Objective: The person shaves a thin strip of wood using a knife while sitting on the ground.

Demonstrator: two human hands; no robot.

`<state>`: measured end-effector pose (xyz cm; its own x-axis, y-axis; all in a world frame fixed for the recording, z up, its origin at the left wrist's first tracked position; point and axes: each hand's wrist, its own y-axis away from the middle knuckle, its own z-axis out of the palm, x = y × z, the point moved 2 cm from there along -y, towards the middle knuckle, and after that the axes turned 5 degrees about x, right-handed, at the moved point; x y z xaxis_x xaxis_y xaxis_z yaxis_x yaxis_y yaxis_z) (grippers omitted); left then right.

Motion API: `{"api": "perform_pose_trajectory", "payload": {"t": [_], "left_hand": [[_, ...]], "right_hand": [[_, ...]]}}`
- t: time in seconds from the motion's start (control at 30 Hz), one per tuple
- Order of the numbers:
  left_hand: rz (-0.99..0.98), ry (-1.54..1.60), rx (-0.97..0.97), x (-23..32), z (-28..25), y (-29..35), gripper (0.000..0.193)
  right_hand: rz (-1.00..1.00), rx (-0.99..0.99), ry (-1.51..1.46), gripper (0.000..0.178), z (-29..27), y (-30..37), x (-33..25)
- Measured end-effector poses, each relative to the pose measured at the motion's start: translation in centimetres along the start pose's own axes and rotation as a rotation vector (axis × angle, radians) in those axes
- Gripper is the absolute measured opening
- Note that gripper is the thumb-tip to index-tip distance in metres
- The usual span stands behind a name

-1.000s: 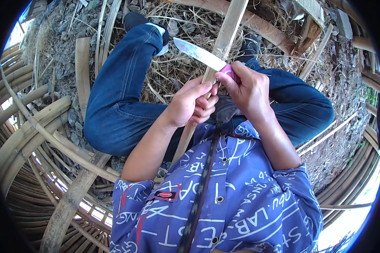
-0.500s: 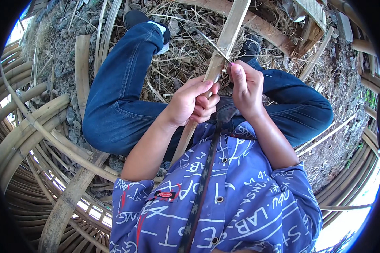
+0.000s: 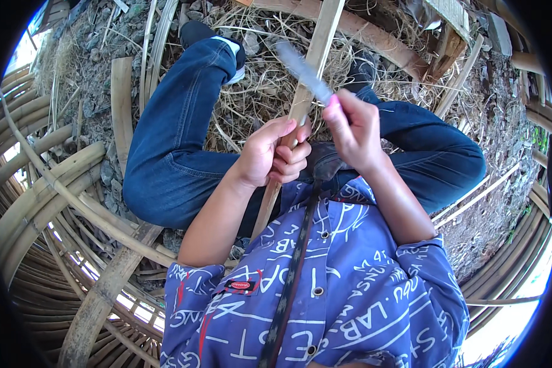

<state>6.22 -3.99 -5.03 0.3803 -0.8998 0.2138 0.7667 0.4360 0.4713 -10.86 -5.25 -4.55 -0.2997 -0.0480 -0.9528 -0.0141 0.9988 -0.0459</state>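
Note:
My left hand (image 3: 275, 153) is closed round a long, pale bamboo strip (image 3: 321, 46), which slants from my lap up past the top of the view. In my right hand (image 3: 357, 130) is a knife, gripped with the thumb along it. The knife's blade (image 3: 297, 67) points up and to the left and passes over the strip just above my left hand; motion smears it. Whether the edge touches the strip cannot be made out. The knife's handle is hidden inside my right fist.
Dry shavings (image 3: 264, 92) cover the ground between my bent legs. Curved bamboo poles (image 3: 49, 190) rise at the left, and stacked bamboo (image 3: 515, 257) bends round the right. A wooden block (image 3: 451, 52) stands at the far right, beside a fallen plank (image 3: 380, 43).
The knife has turned so that its flat side shows, its blade now blurred. My right hand has shifted slightly and rolled over. My left hand and the strip moved a little left.

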Motion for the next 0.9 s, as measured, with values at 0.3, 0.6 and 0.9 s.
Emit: {"api": "perform_pose_trajectory", "payload": {"t": [0.3,0.6,0.9], "left_hand": [[0.026,-0.12,0.12,0.3,0.5,-0.1,0.03],[-0.032,-0.099,0.033,-0.8,0.1,-0.1,0.029],[-0.018,-0.131,0.044,-0.9,0.4,-0.4,0.029]], "right_hand": [[-0.106,0.003,0.304,0.027,0.0,-0.4,-0.6],[0.012,0.207,0.004,0.029,-4.8,-2.5,-1.5],[0.039,-0.103,0.266,0.044,-2.1,0.1,-1.5]]}}
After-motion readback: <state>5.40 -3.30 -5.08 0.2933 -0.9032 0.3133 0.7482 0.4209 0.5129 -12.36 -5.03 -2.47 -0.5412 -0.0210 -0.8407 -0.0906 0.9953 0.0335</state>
